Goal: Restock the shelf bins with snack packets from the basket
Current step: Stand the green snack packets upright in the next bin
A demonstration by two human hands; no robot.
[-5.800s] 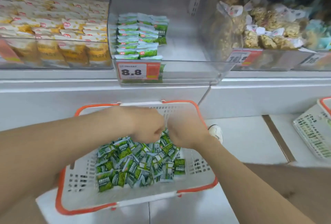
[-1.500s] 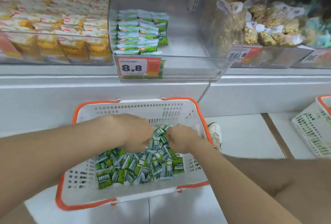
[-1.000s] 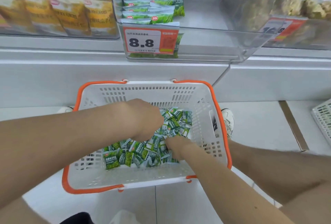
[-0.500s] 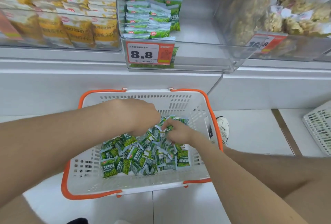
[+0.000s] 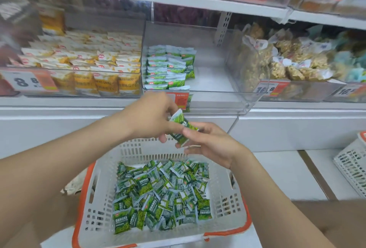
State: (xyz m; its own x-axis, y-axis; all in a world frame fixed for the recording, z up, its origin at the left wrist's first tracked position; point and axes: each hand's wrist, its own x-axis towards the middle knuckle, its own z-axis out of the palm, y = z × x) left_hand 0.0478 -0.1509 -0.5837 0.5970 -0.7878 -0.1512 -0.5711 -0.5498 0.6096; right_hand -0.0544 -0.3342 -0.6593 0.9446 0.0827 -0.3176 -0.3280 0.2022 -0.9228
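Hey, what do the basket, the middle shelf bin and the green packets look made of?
Basket: matte white moulded plastic, slotted walls, orange rim.
Middle shelf bin: clear glossy rigid plastic, probably acrylic; contents show through.
Green packets: shiny printed film, likely plastic; crimped ends.

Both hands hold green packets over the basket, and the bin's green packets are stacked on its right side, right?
Not quite. In the head view, the left hand and right hand hold green packets over the basket, but the bin's stacked packets sit on its left side.
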